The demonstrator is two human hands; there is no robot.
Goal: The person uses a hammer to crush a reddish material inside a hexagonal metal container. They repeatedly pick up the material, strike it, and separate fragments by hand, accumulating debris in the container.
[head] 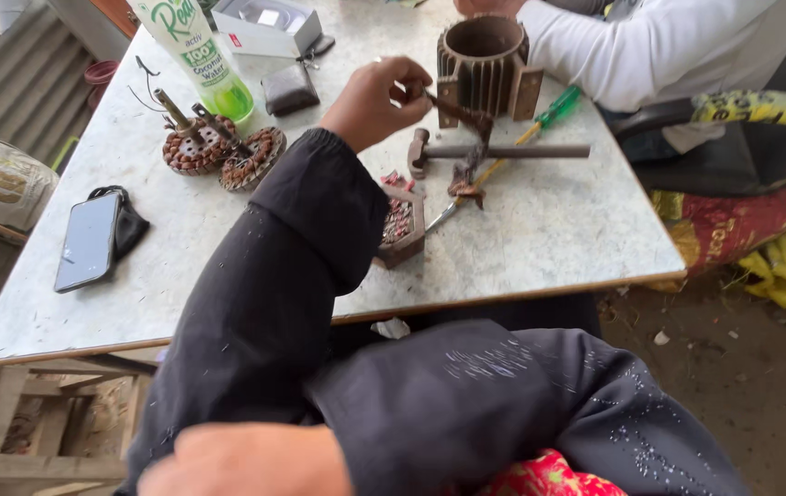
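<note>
Left hand (246, 459) at bottom edge of frame, fingers out of view, can't tell their state. Right hand (376, 96) upper centre, fingers pinched closed on rusty metal strip (459, 115), held above hammer (494, 152) on worktop (558, 230), just beside finned motor housing (485, 60).

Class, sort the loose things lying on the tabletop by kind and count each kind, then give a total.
Wound copper motor cores: 2
Hammer: 1
Screwdriver, green handle: 1
Ribbed metal housing: 1
Phone: 1
Carton: 1
White box: 1
Total: 8
</note>
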